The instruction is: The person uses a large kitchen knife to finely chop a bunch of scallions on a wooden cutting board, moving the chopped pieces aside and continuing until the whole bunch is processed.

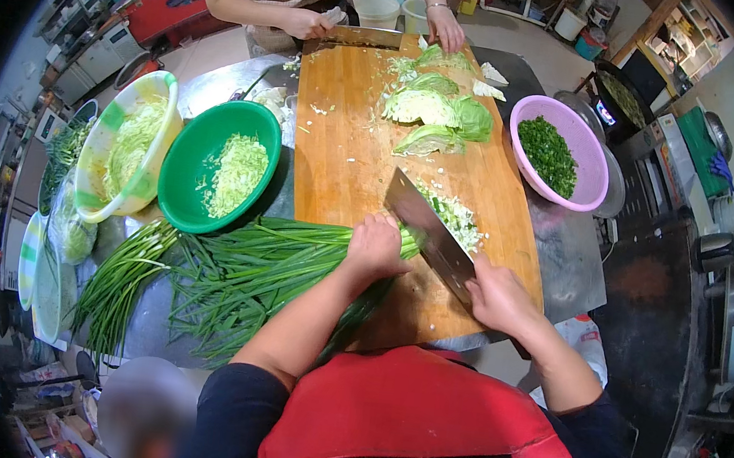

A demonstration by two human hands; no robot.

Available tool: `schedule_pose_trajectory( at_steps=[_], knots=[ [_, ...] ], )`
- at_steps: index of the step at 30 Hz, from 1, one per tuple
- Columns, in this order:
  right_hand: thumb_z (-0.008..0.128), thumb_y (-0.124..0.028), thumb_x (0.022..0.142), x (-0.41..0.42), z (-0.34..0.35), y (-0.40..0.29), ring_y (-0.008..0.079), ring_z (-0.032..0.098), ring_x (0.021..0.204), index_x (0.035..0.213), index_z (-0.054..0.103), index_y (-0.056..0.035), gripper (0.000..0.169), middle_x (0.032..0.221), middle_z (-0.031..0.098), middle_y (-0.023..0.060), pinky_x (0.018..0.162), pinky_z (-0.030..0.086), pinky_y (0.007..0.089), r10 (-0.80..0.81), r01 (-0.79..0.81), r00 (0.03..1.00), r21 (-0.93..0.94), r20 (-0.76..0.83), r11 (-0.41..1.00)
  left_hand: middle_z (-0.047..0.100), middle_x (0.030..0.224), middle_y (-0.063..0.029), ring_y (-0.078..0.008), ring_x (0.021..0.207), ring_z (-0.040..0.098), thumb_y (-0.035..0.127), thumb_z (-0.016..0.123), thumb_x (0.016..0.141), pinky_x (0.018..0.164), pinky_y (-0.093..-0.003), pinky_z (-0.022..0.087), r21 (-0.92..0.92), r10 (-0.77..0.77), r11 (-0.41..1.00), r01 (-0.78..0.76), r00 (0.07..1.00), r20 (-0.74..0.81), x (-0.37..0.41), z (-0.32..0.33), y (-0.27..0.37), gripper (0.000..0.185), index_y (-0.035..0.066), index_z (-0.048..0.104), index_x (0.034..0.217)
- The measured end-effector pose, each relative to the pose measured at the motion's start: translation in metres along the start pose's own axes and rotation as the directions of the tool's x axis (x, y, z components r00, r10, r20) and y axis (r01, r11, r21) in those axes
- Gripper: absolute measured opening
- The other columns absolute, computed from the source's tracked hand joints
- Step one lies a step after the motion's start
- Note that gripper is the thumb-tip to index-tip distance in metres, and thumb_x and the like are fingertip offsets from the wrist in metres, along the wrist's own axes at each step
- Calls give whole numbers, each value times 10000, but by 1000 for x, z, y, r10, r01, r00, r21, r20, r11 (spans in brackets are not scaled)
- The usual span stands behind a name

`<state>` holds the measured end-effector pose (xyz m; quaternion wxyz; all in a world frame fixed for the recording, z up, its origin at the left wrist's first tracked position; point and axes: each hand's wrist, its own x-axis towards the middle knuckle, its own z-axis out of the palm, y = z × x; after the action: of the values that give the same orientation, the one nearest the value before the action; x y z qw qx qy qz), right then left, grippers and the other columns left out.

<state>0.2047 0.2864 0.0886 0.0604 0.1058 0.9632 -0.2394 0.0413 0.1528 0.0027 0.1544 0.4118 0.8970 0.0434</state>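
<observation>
My left hand presses a thick bundle of green onions against the near part of a wooden cutting board. Their long green leaves trail off to the left over the metal table. In my right hand is the handle of a broad cleaver. Its blade stands tilted just right of the bundle's cut end, close to my left fingers. Chopped white and pale green onion pieces lie beyond the blade. Part of the bundle is hidden beneath my left hand and forearm.
Across the board a co-worker's hand holds another cleaver; their other hand rests on cabbage. Cabbage wedges lie mid-board. Left are a green basin and a yellow-green basin of shredded cabbage. A pink colander holds chopped greens.
</observation>
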Motion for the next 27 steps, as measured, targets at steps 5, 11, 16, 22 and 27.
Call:
schedule_pose_trajectory(
  at_steps=[5,11,16,22,27],
  knots=[
    [535,-51,778,3,4,-6,454,566,716,888,408,61,203,682,562,281,640,441,510,6,-2,999,-79,53,997,543,1014,-195,-318,980,518,453,729,575,839,-401,439,-11,9,1000,-9,999,-38,0,4,0,748,-76,487,1045],
    [559,-14,685,69,47,-9,431,592,782,883,448,61,239,746,587,283,693,473,480,57,-57,998,-25,15,998,534,1014,-189,-308,995,500,462,733,567,844,-397,433,0,10,1000,-10,1000,0,-1,-3,3,755,-74,484,1036],
    [567,-66,741,79,45,2,431,594,739,882,449,60,223,715,584,281,677,470,489,90,-88,992,26,-85,996,440,1171,-245,-377,1160,383,564,744,523,978,-447,323,69,39,997,-30,990,-134,-7,0,2,1024,-120,367,1184],
    [551,-63,796,38,11,-8,474,548,670,874,379,43,217,641,537,292,604,433,518,-21,27,986,35,-167,999,249,1355,-345,-457,1284,230,750,651,473,1085,-482,133,105,66,993,-50,985,-157,-28,-11,-8,1321,-178,202,1299],
    [535,-54,782,6,-1,-15,469,555,645,838,414,62,177,616,536,295,600,436,527,-21,24,997,39,-74,999,353,1273,-360,-472,1208,345,697,657,521,1066,-484,186,283,136,957,-63,960,-244,-29,23,-16,1221,-192,270,1262]
  ],
)
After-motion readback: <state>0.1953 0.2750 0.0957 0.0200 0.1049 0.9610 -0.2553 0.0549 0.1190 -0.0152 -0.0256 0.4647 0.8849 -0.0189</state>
